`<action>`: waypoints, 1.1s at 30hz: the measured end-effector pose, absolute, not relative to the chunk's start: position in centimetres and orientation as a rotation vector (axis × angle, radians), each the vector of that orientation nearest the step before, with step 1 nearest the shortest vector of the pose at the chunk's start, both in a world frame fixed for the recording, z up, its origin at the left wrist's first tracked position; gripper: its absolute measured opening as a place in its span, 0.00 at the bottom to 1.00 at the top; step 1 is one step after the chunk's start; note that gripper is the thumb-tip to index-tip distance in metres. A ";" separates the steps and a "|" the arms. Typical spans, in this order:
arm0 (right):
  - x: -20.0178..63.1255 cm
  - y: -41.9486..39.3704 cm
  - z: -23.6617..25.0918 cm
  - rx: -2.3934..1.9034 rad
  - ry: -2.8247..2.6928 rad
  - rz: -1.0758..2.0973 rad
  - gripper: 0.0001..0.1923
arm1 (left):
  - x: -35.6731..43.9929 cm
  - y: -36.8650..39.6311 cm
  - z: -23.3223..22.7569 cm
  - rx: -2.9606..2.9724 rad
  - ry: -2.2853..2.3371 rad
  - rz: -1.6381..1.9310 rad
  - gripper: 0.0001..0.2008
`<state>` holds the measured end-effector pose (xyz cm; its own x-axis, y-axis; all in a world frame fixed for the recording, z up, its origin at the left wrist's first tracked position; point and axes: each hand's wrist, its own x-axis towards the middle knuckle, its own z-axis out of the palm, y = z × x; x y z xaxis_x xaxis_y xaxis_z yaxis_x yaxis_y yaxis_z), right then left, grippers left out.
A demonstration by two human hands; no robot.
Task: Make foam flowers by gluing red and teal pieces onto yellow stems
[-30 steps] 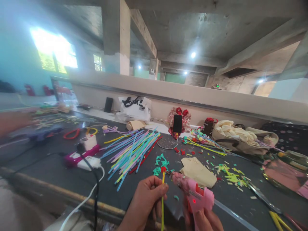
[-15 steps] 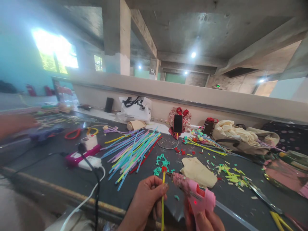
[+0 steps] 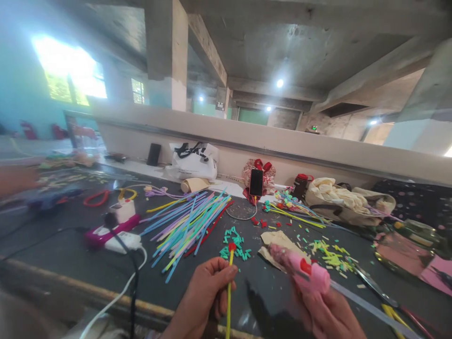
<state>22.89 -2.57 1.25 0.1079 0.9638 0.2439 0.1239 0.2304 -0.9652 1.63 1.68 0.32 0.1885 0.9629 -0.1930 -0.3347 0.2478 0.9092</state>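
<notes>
My left hand [image 3: 208, 294] pinches a yellow pipe cleaner [image 3: 229, 301] that stands upright, with a small red piece [image 3: 231, 246] at its top end. In my right hand [image 3: 328, 310] is a pink hot glue gun [image 3: 303, 269], with a clear glue stick [image 3: 367, 306] sticking out of its back. The gun's nozzle end lies over a beige scrap [image 3: 278, 238], apart from the pipe cleaner. Just behind the red tip, short teal pieces [image 3: 243, 252] are scattered on the dark table.
A pile of long pastel pipe cleaners [image 3: 194, 226] lies to the left. Beside it are a power strip [image 3: 116, 230] and cables. Yellow cut pieces [image 3: 328, 254] and scissors [image 3: 374, 285] lie right. A phone [image 3: 256, 182] leans at the back. Another person's arm [image 3: 17, 181] shows far left.
The glue gun has moved right, away from the red tip of the pipe cleaner, and over the beige scrap. My left hand keeps its pinch. The view has shifted slightly.
</notes>
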 end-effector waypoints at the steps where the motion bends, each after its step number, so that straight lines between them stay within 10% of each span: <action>1: 24.0 -1.9 2.0 -1.233 -1.430 0.787 0.10 | 1.6 1.7 0.4 0.856 0.926 1.080 0.15; 11: 29.1 4.3 2.4 -1.688 -2.486 -0.194 0.16 | 1.1 1.7 1.3 0.883 0.922 1.117 0.10; 33: 18.4 3.3 2.9 -1.281 -2.796 0.133 0.07 | 0.9 1.1 1.6 0.914 0.888 1.092 0.09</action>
<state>18.44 3.35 2.88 -0.6519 0.7580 0.0216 0.7525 0.6502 -0.1046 0.92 1.10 1.62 0.2213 0.9660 -0.1335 -0.3282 0.2027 0.9226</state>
